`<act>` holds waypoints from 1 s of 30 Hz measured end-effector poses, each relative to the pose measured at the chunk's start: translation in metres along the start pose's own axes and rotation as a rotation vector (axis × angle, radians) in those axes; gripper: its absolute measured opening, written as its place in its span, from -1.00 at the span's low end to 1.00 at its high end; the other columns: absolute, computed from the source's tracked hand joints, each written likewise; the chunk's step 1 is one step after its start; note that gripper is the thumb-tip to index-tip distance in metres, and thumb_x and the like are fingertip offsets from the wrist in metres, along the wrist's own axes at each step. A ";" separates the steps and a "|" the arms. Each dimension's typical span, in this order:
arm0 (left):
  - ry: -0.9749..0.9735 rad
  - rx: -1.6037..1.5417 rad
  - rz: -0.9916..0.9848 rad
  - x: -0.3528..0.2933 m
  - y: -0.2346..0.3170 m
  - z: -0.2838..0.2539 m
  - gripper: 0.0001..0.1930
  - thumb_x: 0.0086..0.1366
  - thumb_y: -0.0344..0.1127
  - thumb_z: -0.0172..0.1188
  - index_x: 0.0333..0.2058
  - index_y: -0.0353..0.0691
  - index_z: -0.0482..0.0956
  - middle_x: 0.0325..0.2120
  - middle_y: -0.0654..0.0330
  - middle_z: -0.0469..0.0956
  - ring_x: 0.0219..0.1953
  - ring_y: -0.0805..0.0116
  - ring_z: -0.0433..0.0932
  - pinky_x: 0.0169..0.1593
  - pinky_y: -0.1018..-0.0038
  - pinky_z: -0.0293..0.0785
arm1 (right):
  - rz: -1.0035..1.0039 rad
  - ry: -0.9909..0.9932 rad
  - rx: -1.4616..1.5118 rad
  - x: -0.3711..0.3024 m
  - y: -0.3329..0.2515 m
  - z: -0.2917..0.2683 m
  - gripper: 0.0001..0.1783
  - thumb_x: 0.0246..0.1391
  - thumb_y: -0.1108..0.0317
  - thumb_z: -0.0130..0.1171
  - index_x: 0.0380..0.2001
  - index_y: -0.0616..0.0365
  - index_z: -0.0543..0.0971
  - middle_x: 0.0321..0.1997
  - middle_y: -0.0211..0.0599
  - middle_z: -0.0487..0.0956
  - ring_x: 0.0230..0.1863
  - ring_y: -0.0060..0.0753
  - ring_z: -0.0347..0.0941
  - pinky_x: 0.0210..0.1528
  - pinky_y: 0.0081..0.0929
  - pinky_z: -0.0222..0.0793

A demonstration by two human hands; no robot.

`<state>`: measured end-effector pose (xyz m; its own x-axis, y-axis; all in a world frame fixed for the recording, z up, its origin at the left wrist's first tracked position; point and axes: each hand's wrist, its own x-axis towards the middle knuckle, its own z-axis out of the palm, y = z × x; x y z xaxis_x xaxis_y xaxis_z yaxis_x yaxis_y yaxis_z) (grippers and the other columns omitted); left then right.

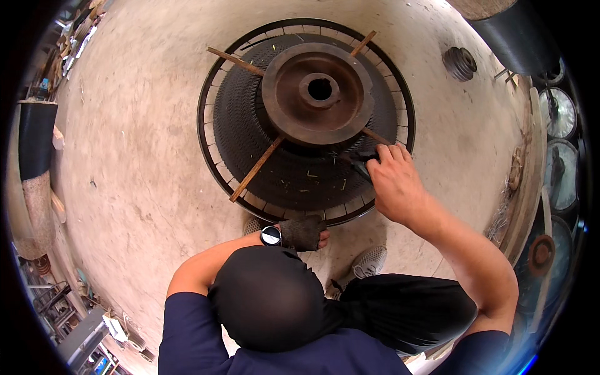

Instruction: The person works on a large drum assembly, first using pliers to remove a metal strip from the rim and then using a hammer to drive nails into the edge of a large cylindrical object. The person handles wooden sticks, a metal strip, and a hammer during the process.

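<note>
A rusty, round metal wheel (281, 119) with a hub hole lies over a black, ridged ring-shaped mass (240, 144), flecked with yellow bits. Wooden sticks (256, 169) stick out from beneath the wheel. Around it all runs a dark hoop with spokes (204, 103). My bare right hand (397, 181) is closed on a dark hand tool (359, 164), its tip against the black mass; its exact kind is unclear. My left hand (303, 233), in a dark fingerless glove, sits curled at the hoop's near edge. What it holds, if anything, is hidden.
On the concrete floor at the upper right lies a small grooved metal part (459, 64). A large black roll (515, 40) stands beyond it. Round glassy discs (559, 172) line the right side. At left is a black-wrapped post (36, 140), with clutter below.
</note>
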<state>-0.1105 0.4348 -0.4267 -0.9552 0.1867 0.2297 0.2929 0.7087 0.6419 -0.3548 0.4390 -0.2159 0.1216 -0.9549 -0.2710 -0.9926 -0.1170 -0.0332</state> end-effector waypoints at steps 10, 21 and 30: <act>-0.020 -0.288 -0.131 -0.001 -0.007 0.020 -0.91 0.29 -0.36 0.08 -0.36 -0.23 0.40 -0.43 0.08 0.41 -0.34 0.05 0.48 -0.27 0.22 0.41 | 0.146 -0.437 -0.001 0.025 0.000 -0.061 -0.74 -0.12 0.47 0.22 -0.26 0.24 0.62 -0.09 0.06 0.52 -0.05 -0.01 0.50 0.02 -0.19 0.44; 0.040 0.560 -0.081 -0.014 -0.002 0.016 -0.65 0.17 -0.31 0.13 -0.05 -0.27 0.54 -0.13 0.12 0.56 -0.09 0.18 0.56 -0.06 0.30 0.52 | 0.029 -0.356 -0.120 0.031 0.004 -0.047 -0.71 -0.15 0.43 0.22 -0.26 0.24 0.64 -0.06 0.04 0.53 0.07 0.02 0.43 0.21 -0.20 0.26; 0.217 0.527 -0.203 -0.007 0.004 0.018 -0.67 0.11 -0.35 0.19 -0.13 -0.33 0.61 -0.22 0.09 0.61 -0.18 0.13 0.58 -0.15 0.27 0.53 | 0.033 -0.383 -0.138 0.039 -0.007 -0.051 -0.71 -0.16 0.43 0.24 -0.29 0.28 0.68 0.00 0.10 0.53 0.12 0.04 0.41 0.23 -0.16 0.26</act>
<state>-0.1036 0.4492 -0.4390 -0.9430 -0.0917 0.3200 -0.0084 0.9675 0.2527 -0.3433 0.3886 -0.1768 0.0554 -0.7910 -0.6093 -0.9834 -0.1489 0.1039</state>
